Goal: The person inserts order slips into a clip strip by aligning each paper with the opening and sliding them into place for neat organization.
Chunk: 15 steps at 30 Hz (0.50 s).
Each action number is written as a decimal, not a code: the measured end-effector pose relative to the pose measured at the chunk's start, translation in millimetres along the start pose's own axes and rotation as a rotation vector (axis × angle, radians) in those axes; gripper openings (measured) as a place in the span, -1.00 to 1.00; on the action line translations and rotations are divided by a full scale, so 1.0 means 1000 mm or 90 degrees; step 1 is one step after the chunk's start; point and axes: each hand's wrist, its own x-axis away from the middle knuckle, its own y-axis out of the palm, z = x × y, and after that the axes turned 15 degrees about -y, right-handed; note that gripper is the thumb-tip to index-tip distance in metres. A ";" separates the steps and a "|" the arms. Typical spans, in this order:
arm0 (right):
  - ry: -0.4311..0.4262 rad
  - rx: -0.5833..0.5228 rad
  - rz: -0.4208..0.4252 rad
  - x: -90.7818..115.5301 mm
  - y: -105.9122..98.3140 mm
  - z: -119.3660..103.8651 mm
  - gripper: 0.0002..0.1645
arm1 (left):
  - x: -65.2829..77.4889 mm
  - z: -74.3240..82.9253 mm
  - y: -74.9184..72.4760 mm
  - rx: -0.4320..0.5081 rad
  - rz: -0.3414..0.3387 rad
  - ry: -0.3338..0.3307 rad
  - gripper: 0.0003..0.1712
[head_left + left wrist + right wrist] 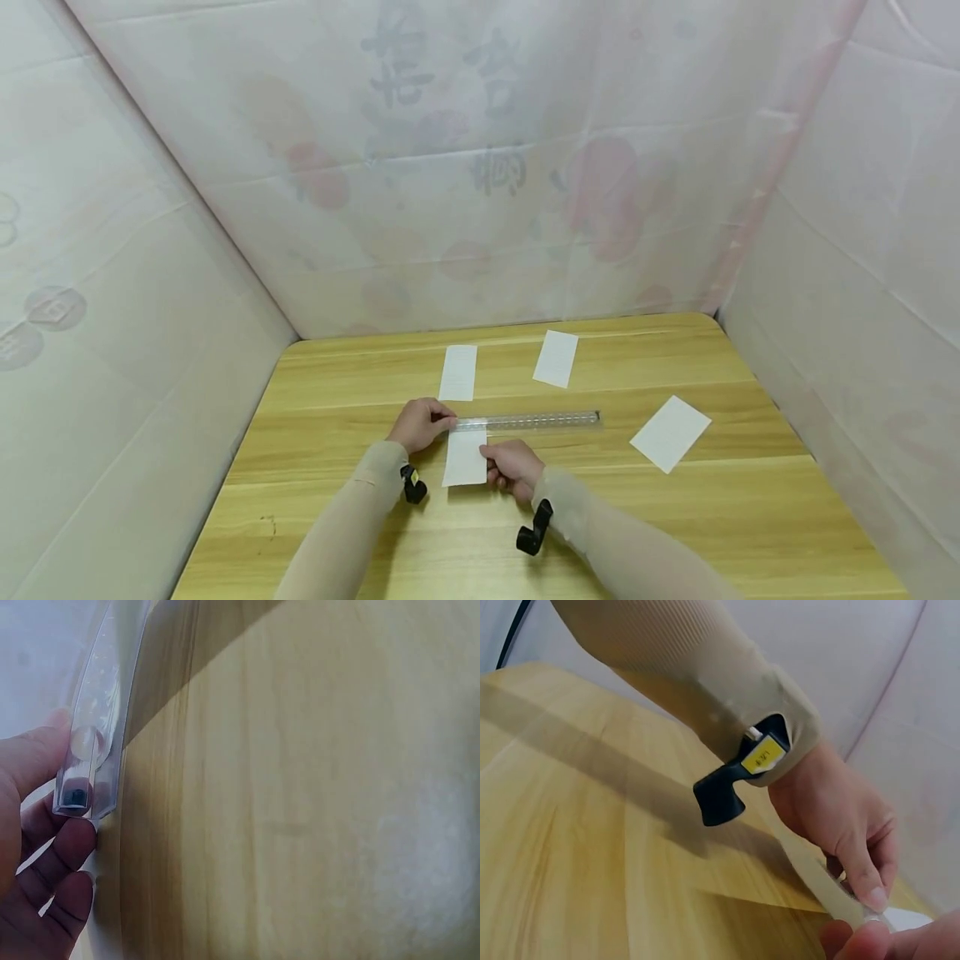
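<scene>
My left hand point(420, 423) pinches the left end of a long clear plastic ruler point(540, 420) between thumb and fingers. Up close in the left wrist view, the clear ruler point(96, 750) has a raised ridge and a dark spot near its end. The ruler's left part lies across the top of a white paper sheet point(467, 458). At that sheet's right edge, my right hand point(516, 468) grips the paper between thumb and fingers. The sheet's near end is lifted off the table, with a shadow under it. In the right wrist view, the right fingertips point(862, 941) show beside the left hand point(840, 802).
Three more white sheets lie on the wooden table point(337, 375): one at the back left point(458, 372), another at the back middle point(556, 358), and a third sheet point(671, 433) on the right. Fabric walls point(450, 250) enclose the table's back and sides.
</scene>
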 end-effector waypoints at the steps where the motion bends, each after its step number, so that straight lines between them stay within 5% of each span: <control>1: 0.002 0.001 0.004 -0.001 0.000 0.000 -0.67 | 0.000 0.000 0.000 0.000 0.000 -0.005 -0.94; 15: -0.008 0.018 0.059 -0.004 -0.001 0.004 -0.65 | 0.000 0.002 0.000 -0.003 -0.001 0.000 -0.92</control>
